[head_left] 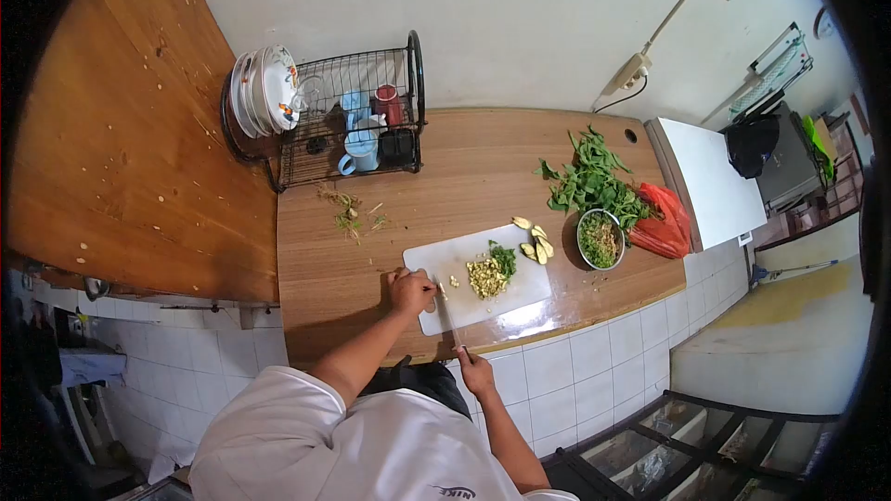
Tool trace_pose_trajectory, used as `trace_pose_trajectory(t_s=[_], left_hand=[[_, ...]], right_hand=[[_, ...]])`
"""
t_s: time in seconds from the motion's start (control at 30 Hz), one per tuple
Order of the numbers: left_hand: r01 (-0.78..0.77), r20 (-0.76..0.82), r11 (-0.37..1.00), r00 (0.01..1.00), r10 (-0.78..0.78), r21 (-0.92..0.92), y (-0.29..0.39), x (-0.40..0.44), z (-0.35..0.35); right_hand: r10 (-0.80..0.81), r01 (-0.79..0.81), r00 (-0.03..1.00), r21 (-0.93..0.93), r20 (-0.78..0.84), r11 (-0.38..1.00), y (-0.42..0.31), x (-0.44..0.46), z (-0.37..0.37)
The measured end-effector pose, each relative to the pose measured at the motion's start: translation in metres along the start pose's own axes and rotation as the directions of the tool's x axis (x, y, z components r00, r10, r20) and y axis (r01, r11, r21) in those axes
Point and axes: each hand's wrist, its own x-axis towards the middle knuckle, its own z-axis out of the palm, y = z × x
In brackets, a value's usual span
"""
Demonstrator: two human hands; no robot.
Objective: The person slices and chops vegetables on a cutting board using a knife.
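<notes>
My right hand (477, 374) grips the handle of a kitchen knife (449, 314), its blade over the left part of a white cutting board (520, 293). At the board's left end, my left hand (411, 291) is closed, fingers curled close to the blade. A pale vegetable piece (442, 289) shows at its fingertips, mostly hidden. Diced pale vegetable (486, 279) is heaped mid-board, with chopped green leaves (503, 258) against it. Several pale wedges with dark skin, like eggplant (541, 247), lie at the board's far right corner.
Right of the board stands a metal bowl (601, 239) of chopped greens. Leafy stems (594, 176) and a red plastic bag (664, 220) lie behind it. A black dish rack (353, 116) with plates and mugs is at the back left. Plant scraps (349, 216) lie before it.
</notes>
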Motion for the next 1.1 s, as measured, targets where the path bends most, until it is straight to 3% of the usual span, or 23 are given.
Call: trace_pose_trajectory(t_s=[0.23, 0.33, 0.4, 0.67, 0.83, 0.97, 1.0, 1.1], left_hand=[[-0.018, 0.041, 1.0, 0.999, 0.018, -0.007, 0.001, 0.002, -0.005], [-0.043, -0.019, 0.999, 0.999, 0.042, -0.013, 0.0, 0.002, -0.005], [-0.033, -0.007, 0.999, 0.999, 0.033, 0.021, 0.0, 0.001, -0.003], [-0.048, 0.009, 0.999, 0.999, 0.048, -0.022, -0.002, 0.0, -0.004], [-0.098, -0.01, 0.994, 0.995, 0.098, -0.042, -0.007, 0.0, -0.005], [-0.091, 0.016, 0.996, 0.996, 0.091, -0.011, -0.005, -0.003, -0.005], [-0.074, 0.045, 0.997, 0.996, 0.074, 0.011, -0.004, -0.002, -0.007], [-0.072, 0.052, 0.997, 0.996, 0.073, -0.023, -0.007, -0.002, -0.004]], right_hand=[[0.014, -0.015, 0.999, -0.032, -0.047, 0.999, -0.014, 0.011, 0.004], [-0.028, 0.025, 0.995, -0.032, -0.091, 0.999, -0.014, 0.007, 0.011], [-0.048, 0.051, 0.995, 0.032, -0.082, 0.998, -0.015, -0.009, 0.011], [-0.026, 0.017, 0.989, -0.067, -0.146, 0.998, -0.009, 0.018, 0.018], [-0.031, 0.035, 0.994, 0.034, -0.108, 0.999, -0.007, 0.003, 0.027], [0.061, -0.066, 0.994, -0.051, -0.094, 0.997, 0.003, 0.003, 0.031], [-0.002, -0.006, 0.988, -0.053, -0.157, 0.999, -0.001, 0.0, 0.027], [0.045, -0.052, 0.983, -0.032, -0.18, 0.998, -0.027, -0.002, 0.005]])
